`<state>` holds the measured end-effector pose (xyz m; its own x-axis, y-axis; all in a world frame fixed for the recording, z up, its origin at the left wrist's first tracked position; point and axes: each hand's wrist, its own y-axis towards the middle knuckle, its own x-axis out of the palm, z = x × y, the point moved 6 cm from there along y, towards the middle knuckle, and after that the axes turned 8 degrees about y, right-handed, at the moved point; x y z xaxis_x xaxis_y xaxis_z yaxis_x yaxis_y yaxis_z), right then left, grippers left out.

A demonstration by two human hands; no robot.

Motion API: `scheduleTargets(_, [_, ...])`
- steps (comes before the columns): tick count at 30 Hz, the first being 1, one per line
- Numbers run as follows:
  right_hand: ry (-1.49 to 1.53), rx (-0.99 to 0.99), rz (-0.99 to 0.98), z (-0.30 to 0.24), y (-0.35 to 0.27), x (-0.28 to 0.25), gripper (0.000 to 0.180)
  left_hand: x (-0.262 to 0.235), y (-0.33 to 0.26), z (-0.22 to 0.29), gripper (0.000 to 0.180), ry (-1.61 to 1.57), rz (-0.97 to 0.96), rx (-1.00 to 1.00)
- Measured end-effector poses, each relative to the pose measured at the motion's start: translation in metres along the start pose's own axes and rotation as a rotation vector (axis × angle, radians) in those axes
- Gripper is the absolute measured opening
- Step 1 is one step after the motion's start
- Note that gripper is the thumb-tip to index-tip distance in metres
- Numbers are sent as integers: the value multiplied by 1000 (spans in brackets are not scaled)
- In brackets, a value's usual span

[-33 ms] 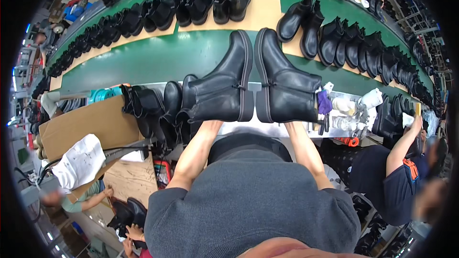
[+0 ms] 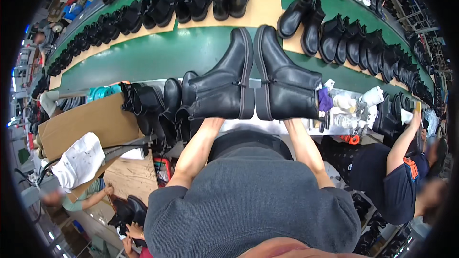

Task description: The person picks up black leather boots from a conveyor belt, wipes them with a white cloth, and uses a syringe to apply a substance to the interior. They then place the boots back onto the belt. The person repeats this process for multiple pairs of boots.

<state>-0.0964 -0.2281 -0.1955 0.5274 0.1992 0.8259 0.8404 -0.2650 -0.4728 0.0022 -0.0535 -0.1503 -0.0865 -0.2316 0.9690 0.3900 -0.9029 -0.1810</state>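
Note:
Two black leather ankle boots are held up side by side in front of me, soles facing each other with a narrow gap between. The left boot is on the end of my left forearm, the right boot on that of my right forearm. Both toes point away from me, and a side zip shows on each upper. My hands and fingers are hidden by the boots, whether inside the shafts or behind them I cannot tell; each boot is borne by its own hand.
Rows of black boots stand on tan boards across a green bench. More boots and cardboard are at left. Bottles and a purple cloth lie right; co-workers sit either side.
Both boots stay in the same pose, shifted very slightly upward in the picture. The co-worker's head at right has moved a little.

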Motion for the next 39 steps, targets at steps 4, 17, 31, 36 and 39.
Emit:
scheduleTargets(4, [-51, -12, 62, 14, -10, -5, 54, 51, -3, -16, 48, -50, -43, 36])
scheduleTargets(17, [-935, -572, -115, -71, -23, 80, 68, 38, -6, 63, 72, 1345, 514, 292])
scheduleTargets(31, [-162, 45, 61, -54, -13, 50, 42, 42, -3, 43, 69, 320, 141, 80])
scheduleTargets(36, [-201, 10, -7, -38, 8, 79, 23, 39, 26, 28, 63, -74, 318, 65])
scheduleTargets(39, [-101, 46, 59, -31, 12, 68, 25, 32, 26, 29, 77, -7, 430, 181])
